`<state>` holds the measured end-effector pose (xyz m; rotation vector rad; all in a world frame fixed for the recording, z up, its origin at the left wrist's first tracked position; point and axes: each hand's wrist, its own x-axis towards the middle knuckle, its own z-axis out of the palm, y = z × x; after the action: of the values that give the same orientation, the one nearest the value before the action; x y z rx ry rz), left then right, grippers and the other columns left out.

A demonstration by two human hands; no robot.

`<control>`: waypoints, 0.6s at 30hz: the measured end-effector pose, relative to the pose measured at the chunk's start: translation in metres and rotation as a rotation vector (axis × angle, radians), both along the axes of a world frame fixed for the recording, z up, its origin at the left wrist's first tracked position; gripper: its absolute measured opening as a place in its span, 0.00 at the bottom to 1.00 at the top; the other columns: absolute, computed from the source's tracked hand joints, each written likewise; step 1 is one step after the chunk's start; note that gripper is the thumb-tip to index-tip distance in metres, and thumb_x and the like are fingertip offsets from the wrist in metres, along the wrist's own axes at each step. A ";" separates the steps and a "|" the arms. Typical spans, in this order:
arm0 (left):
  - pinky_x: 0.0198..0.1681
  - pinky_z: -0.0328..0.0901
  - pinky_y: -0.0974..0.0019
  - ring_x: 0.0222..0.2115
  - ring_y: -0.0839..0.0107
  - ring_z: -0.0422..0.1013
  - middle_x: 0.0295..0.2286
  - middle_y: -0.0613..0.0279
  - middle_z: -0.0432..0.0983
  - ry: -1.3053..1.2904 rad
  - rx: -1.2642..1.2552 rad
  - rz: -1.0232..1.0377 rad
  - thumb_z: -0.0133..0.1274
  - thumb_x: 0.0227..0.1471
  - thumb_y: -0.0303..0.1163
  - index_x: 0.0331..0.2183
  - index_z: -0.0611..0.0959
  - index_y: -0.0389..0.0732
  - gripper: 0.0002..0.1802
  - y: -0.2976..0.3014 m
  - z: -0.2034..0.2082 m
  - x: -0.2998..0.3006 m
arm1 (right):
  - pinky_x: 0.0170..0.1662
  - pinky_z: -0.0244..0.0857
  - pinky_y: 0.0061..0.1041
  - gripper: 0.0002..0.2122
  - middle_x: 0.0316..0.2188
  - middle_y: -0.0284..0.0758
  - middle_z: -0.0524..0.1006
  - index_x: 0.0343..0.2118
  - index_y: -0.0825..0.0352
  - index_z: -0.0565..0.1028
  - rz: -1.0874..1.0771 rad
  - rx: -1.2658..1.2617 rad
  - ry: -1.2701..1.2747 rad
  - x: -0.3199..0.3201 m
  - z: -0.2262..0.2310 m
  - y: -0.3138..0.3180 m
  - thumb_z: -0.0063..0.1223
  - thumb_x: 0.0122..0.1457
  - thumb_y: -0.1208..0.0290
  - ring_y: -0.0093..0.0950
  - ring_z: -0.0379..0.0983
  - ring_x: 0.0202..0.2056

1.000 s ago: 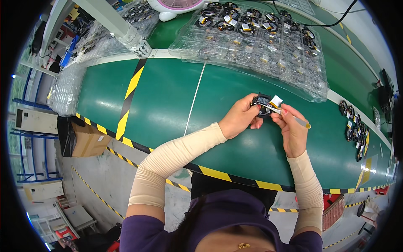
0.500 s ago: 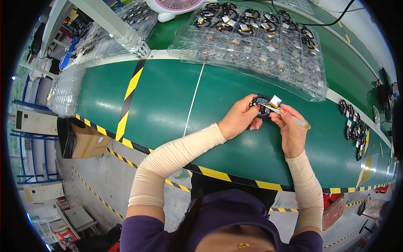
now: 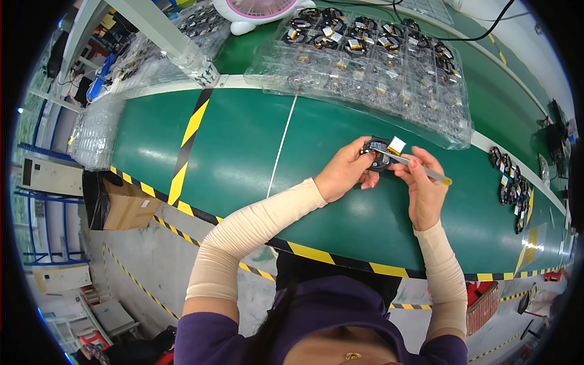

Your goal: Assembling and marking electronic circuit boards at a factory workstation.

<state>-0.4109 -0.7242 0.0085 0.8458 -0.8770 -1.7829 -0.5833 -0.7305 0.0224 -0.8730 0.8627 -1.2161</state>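
Note:
My left hand is closed around the edge of a round black watch-like housing, with circuitry showing inside it. A small white and yellow battery pack sticks up at the housing's upper right side. In my right hand is a slim silver tool with a yellowish end, which looks like tweezers. Its tip points left and lies over the inside of the housing. Both hands are above the green work surface. Fingers partly hide the lower part of the housing.
Clear plastic trays holding several similar black units stand at the back. More black units lie in a cluster on the right. A white and pink fan is at the far edge, beside a white post. Yellow-black tape borders the near edge.
The housing has tilted slightly, and the battery pack has shifted a little left. The tool's tip has moved slightly left and up over the housing. My right fingers have lifted a little.

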 end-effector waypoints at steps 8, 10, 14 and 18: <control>0.17 0.58 0.77 0.17 0.79 0.63 0.34 0.54 0.74 0.107 0.038 -0.027 0.34 0.60 0.37 0.43 0.66 0.37 0.15 -0.005 0.003 0.010 | 0.22 0.66 0.19 0.10 0.27 0.41 0.73 0.41 0.71 0.66 0.097 -0.105 0.039 -0.006 0.004 0.011 0.46 0.57 0.76 0.25 0.70 0.20; 0.18 0.57 0.78 0.17 0.80 0.63 0.34 0.54 0.73 0.080 0.002 -0.031 0.34 0.60 0.39 0.43 0.67 0.37 0.16 -0.004 0.003 0.010 | 0.16 0.63 0.17 0.08 0.23 0.41 0.73 0.37 0.73 0.69 0.315 -0.035 0.106 0.000 0.007 0.017 0.45 0.56 0.77 0.24 0.68 0.16; 0.17 0.56 0.78 0.16 0.80 0.62 0.33 0.55 0.74 0.025 0.010 0.021 0.34 0.60 0.37 0.42 0.68 0.36 0.16 -0.005 0.001 0.005 | 0.15 0.61 0.15 0.08 0.19 0.37 0.73 0.34 0.75 0.73 0.446 0.072 0.216 0.006 0.013 0.020 0.49 0.55 0.75 0.21 0.67 0.13; 0.17 0.57 0.78 0.16 0.81 0.60 0.33 0.58 0.74 -0.026 -0.004 0.016 0.33 0.60 0.36 0.42 0.69 0.37 0.15 -0.004 0.004 0.002 | 0.13 0.58 0.14 0.08 0.18 0.35 0.73 0.30 0.75 0.75 0.533 0.173 0.300 0.007 0.013 0.019 0.50 0.55 0.74 0.18 0.65 0.12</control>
<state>-0.4091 -0.7279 0.0128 0.8725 -0.8879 -1.7599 -0.5764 -0.7118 0.0357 -1.0729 0.8826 -0.5479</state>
